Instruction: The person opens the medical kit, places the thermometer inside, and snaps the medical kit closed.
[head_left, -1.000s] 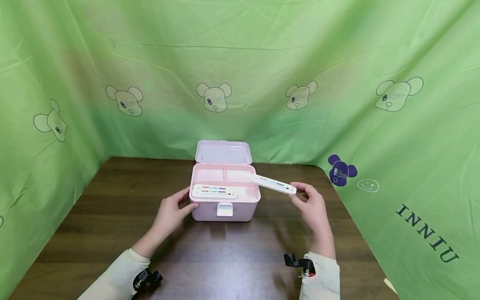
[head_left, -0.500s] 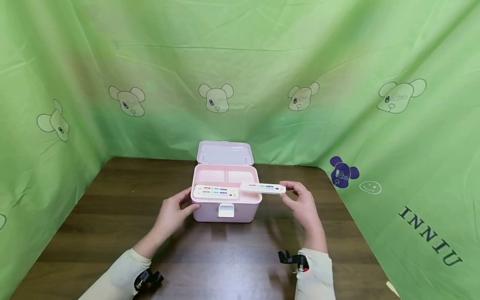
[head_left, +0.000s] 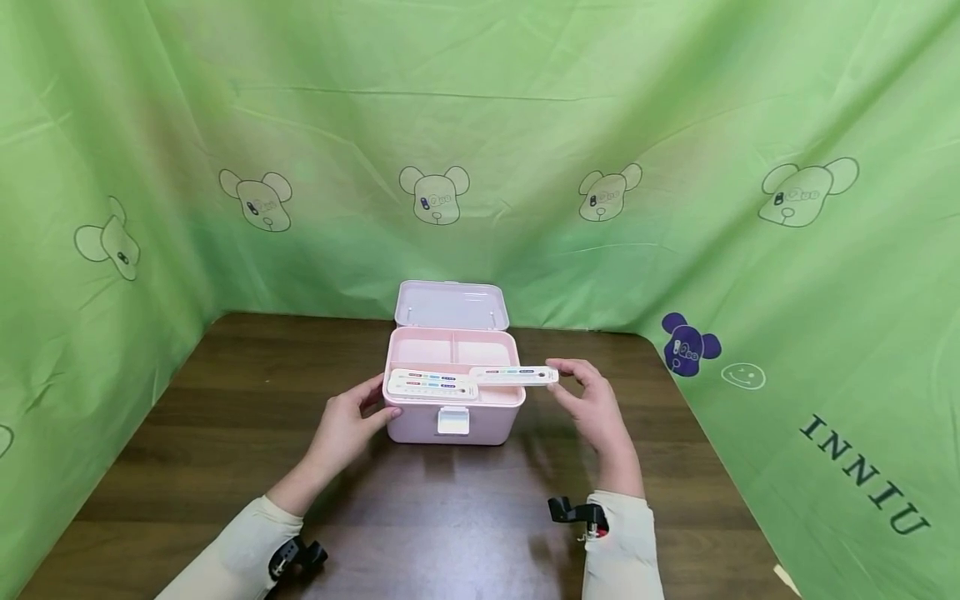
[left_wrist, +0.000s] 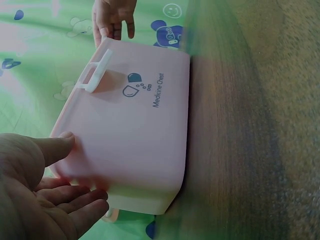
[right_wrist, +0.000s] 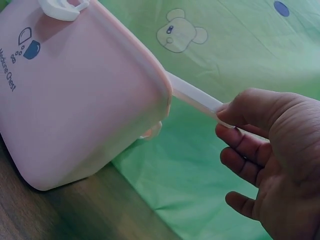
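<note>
A pink medicine chest [head_left: 487,425] stands on the table with its lid [head_left: 452,306] tipped back. At its front left corner my left hand [head_left: 347,427] grips the wall, thumb on the front face and fingers along the side. My right hand [head_left: 595,407] pinches one end of a slim white box [head_left: 517,376] with coloured print. The box juts over the chest's right rim, its far end over the compartment. Similar white boxes [head_left: 427,386] lie at the left of the front compartment. In the right wrist view, thumb and forefinger hold the slim box [right_wrist: 197,97].
A divider splits the chest's rear part into two compartments [head_left: 420,345]. A white latch [head_left: 453,421] hangs on the front. Green printed cloth [head_left: 525,250] surrounds the brown wooden table [head_left: 262,375] at the back and sides.
My right hand has moved left, bringing the slim white box from beside the chest to over its front compartment and levelling it. The left hand keeps its grip on the corner.
</note>
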